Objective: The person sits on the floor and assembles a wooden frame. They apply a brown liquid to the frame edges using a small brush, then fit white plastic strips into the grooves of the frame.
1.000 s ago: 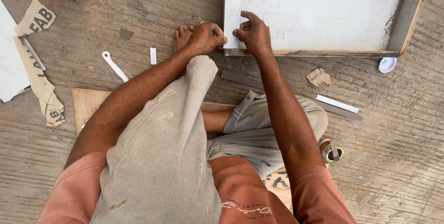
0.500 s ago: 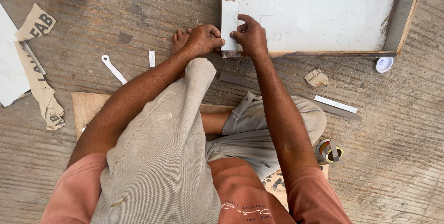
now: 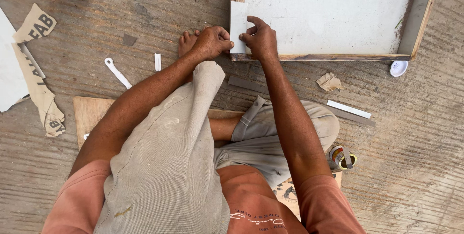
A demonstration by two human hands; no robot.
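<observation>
Both hands, left hand and right hand, pinch the white strip between them at the wooden frame's corner.

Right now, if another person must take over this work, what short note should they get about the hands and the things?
Left hand: pinching the left edge of the white strip.
Right hand: pressing the strip's right edge with its fingertips.
The strip stands upright on the lower left corner of the wooden frame, partly over the white panel.
Done: the strip is placed at the corner.
Left: cannot tell if it is fixed; another white strip lies on the floor at the right.
</observation>
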